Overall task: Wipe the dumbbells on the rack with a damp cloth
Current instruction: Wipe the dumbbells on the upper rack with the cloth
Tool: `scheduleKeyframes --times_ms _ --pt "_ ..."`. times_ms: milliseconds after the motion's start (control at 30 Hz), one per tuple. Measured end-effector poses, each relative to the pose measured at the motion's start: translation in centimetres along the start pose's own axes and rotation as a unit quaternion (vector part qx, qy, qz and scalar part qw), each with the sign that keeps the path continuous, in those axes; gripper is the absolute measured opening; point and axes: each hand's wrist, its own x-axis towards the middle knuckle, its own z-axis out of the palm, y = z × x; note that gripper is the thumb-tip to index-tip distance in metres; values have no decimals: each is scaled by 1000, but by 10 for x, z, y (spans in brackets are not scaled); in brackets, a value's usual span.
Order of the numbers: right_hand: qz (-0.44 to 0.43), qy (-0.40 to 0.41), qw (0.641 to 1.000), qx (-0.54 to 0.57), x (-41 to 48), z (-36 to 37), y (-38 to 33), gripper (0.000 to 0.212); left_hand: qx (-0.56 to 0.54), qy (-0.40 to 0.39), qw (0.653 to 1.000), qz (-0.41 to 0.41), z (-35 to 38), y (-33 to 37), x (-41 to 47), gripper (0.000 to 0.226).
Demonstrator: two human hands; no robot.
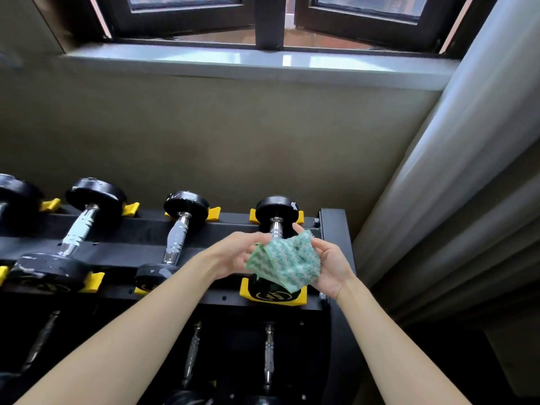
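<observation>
On the black rack [146,228] a large dumbbell [79,229] lies in yellow cradles, a smaller dumbbell [178,235] to its right and the end dumbbell [276,210] by the rack's right post. In front of that end dumbbell the left hand [233,254] pinches the left edge of a green-and-white cloth [287,263], and the right hand [330,267] curls round its right side; whether the cloth touches the handle cannot be told. A pale curtain [453,185] hangs at the far right

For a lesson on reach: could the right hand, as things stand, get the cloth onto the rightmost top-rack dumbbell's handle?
Probably yes: the right hand and left hand hold the cloth just over the rightmost dumbbell, with nothing visible between them.
</observation>
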Motion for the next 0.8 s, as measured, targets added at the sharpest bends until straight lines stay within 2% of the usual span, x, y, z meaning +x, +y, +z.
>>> scheduleKeyframes --times_ms 133,233,333,467,567,600,667,700,733,800 --pt "33 16 998 -46 3 -8 -6 45 39 55 996 53 5 4 8 7" --pt "41 17 997 -69 9 -14 -12 45 90 123 981 119 12 10 14 17" --pt "10 27 997 -70 17 -18 -18 38 117 176 961 180 14 15 22 31" --pt "-60 69 995 -28 37 -23 -21 36 147 228 940 207 4 22 35 42" --pt "-66 77 995 6 46 -24 -22 36 180 227 933 214 -2 26 43 40" --pt "-65 78 995 -13 49 -23 -22 33 198 226 929 217 -4 27 46 40" --pt "-79 117 982 -128 59 -22 -19 15 240 226 915 233 -9 25 55 40" --pt "-96 143 965 -199 66 -22 -18 14 259 230 906 242 -12 23 62 41" --pt "-116 171 943 -262 70 -22 -16 21 279 238 894 257 -15 21 66 41" --pt "-167 228 896 -341 79 -22 -14 27 303 247 879 273 -20 15 80 40"
